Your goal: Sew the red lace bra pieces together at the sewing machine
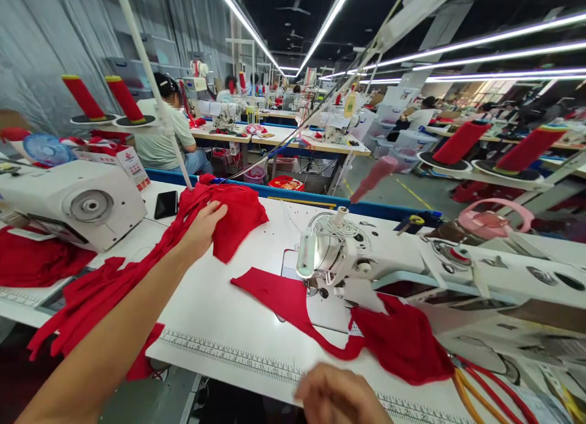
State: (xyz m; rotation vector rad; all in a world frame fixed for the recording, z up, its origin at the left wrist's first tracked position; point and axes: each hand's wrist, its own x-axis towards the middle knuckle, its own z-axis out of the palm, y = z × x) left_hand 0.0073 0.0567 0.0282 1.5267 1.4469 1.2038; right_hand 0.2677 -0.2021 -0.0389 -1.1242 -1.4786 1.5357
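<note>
My left hand [207, 224] reaches out to a heap of red fabric pieces [171, 229] and is closed on a red fabric piece [242, 213] at its far end; most of the fingertips are hidden. Low in the view, my right hand [341, 395] hovers by the table's front edge, fingers curled and blurred, so its grip is unclear. Between the hands and the sewing machine [366, 253] lies a flat red cut piece [274, 293], one edge near the needle area. A narrow red strip joins it to a bunched red garment part [405, 341] on the right.
A printed ruler [229, 355] runs along the table's front edge. Orange- and red-handled scissors [485, 387] lie at right. A phone [165, 205] and a second machine [77, 198] are at left. Red thread cones [462, 142] stand behind. A seated co-worker [160, 131] is beyond.
</note>
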